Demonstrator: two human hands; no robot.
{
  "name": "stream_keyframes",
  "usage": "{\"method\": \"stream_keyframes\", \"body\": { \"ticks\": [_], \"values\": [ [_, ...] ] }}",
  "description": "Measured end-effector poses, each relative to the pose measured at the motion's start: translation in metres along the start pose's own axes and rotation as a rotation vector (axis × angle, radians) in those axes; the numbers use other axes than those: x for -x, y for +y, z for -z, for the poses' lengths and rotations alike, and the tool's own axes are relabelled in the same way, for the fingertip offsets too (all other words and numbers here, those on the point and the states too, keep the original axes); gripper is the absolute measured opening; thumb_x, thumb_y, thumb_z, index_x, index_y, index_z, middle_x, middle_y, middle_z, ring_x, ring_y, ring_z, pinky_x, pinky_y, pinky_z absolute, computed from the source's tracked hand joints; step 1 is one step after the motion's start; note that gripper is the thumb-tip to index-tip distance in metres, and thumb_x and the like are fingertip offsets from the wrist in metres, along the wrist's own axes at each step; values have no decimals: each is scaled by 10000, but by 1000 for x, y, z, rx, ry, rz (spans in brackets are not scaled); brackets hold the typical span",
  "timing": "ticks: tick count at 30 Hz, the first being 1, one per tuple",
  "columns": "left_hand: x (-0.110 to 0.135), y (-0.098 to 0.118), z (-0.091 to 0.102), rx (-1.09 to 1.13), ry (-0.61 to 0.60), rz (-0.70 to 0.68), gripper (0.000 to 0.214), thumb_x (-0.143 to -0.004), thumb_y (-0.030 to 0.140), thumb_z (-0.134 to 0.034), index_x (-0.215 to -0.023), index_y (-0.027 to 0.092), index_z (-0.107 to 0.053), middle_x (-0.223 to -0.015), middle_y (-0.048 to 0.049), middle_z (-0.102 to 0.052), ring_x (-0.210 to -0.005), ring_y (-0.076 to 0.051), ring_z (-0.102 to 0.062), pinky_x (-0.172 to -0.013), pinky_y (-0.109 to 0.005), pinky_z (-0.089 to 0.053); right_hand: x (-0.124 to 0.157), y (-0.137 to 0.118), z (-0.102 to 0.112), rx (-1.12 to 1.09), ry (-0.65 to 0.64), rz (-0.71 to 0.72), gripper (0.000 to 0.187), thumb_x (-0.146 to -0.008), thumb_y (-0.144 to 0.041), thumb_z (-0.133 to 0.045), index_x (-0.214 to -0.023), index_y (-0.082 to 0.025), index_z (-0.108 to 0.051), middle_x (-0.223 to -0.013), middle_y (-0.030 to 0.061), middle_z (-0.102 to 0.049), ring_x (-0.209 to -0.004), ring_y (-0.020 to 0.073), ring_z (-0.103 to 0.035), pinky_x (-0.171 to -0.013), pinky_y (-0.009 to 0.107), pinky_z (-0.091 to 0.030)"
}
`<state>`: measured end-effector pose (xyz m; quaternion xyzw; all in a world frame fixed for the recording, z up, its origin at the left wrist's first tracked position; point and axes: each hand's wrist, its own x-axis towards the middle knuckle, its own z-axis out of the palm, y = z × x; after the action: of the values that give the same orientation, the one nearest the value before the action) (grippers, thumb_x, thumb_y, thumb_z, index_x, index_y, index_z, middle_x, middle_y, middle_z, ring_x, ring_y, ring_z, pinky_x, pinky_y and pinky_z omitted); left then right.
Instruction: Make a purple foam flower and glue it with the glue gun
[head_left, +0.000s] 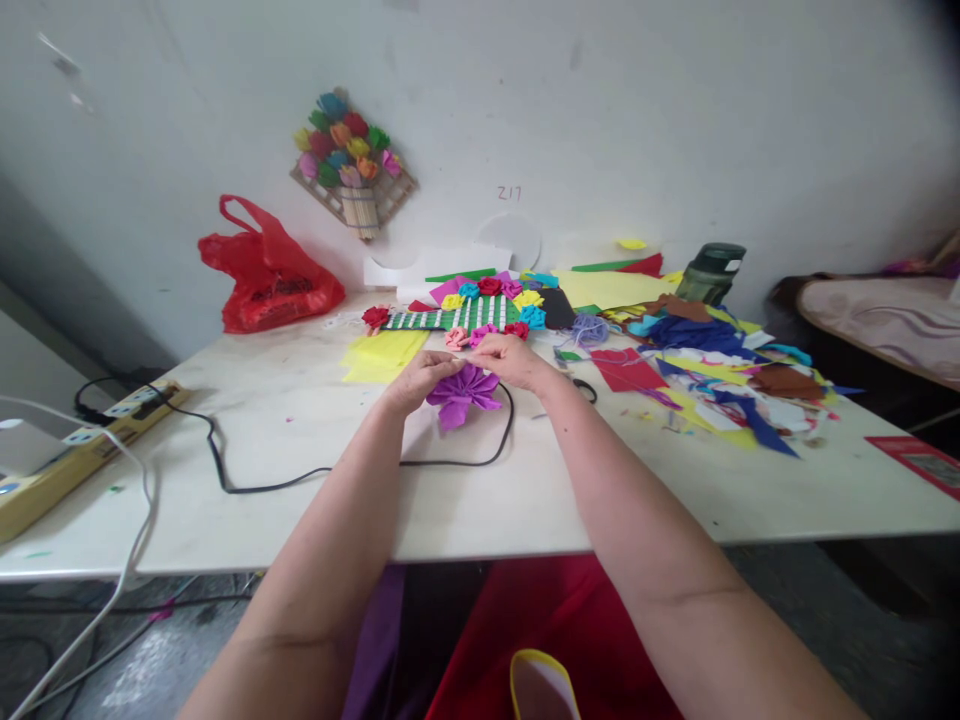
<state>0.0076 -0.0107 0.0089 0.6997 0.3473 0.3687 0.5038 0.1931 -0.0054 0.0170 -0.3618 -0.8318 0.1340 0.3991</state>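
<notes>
A purple folded paper flower (466, 396) hangs just above the table, petals pointing toward me. My left hand (417, 381) is closed at its upper left, fingers pinching its back edge. Close beside it, my right hand (513, 361) is closed in a pinch over the flower's far side. What lies between the right fingertips is too small to make out. Right behind both hands lies a green and white woven piece (480, 314) edged with coloured paper roses (490, 287).
Yellow paper sheets (382, 353) lie left of the hands, coloured paper scraps (705, 350) to the right. A black cable (277, 487) runs from a power strip (146, 400) under the hands. A red plastic bag (274, 275) and a green bottle (711, 274) stand near the wall.
</notes>
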Motion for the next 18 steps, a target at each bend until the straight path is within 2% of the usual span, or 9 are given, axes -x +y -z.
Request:
{"method": "stream_keyframes", "body": {
  "ticks": [6, 18],
  "values": [
    [0, -1, 0, 15, -9, 4, 335, -705, 447, -637, -624, 132, -555, -499, 23, -428, -416, -53, -322, -423, -225, -211, -1, 1, -1, -31, 34, -8, 133, -765, -233, -606, -732, -199, -730, -863, 41, -625, -813, 135, -581, -768, 272, -453],
    [-2, -1, -4, 108, 38, 26, 286, -646, 398, -675, -661, 118, -620, -537, 6, -514, -453, -70, -408, -461, -223, -284, -1, 5, -5, -149, 87, -60, 79, -703, -189, -649, -676, -190, -723, -903, 45, -628, -875, 151, -606, -825, 300, -470]
  ]
}}
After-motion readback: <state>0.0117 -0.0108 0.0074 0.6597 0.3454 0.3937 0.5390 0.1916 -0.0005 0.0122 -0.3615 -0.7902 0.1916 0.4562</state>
